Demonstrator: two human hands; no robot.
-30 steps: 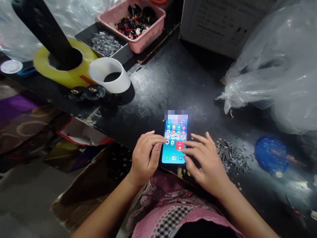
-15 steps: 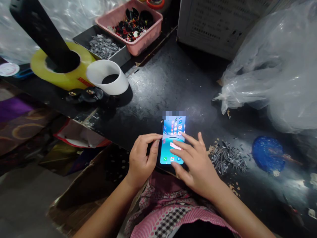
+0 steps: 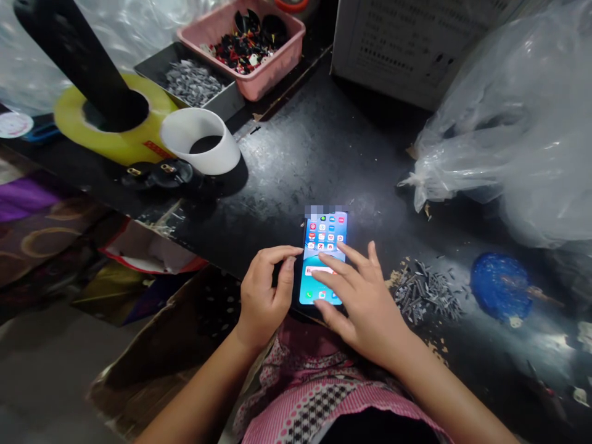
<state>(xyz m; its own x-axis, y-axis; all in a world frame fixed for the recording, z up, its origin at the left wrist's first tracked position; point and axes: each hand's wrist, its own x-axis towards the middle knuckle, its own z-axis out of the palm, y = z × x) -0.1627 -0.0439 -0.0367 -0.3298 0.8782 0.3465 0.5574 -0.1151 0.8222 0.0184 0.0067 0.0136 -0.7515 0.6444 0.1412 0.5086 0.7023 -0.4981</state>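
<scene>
A smartphone [image 3: 319, 262] with a lit blue-green screen and rows of app icons lies face up on the black table, near its front edge. My left hand [image 3: 268, 287] is beside it, the index fingertip against the phone's left edge. The thumb stands apart from that finger and the other fingers are mostly hidden; I see nothing held. My right hand [image 3: 363, 296] is open over the right and lower part of the screen, fingers spread. Whether its fingertips press the glass I cannot tell.
Small grey metal-looking pieces [image 3: 428, 293] and a blue round object [image 3: 502, 290] lie to the right. Plastic bags [image 3: 513, 135] and a carton [image 3: 393, 49] stand behind. Tape rolls [image 3: 201, 142], black plugs [image 3: 171, 172], a grey tray [image 3: 231, 102] and a pink bin [image 3: 266, 83] are left.
The screen's icon page has shifted: icon rows now fill its upper part in a fuller layout. My right hand's fingers have moved slightly left over the screen; my left hand stays at the edge.
</scene>
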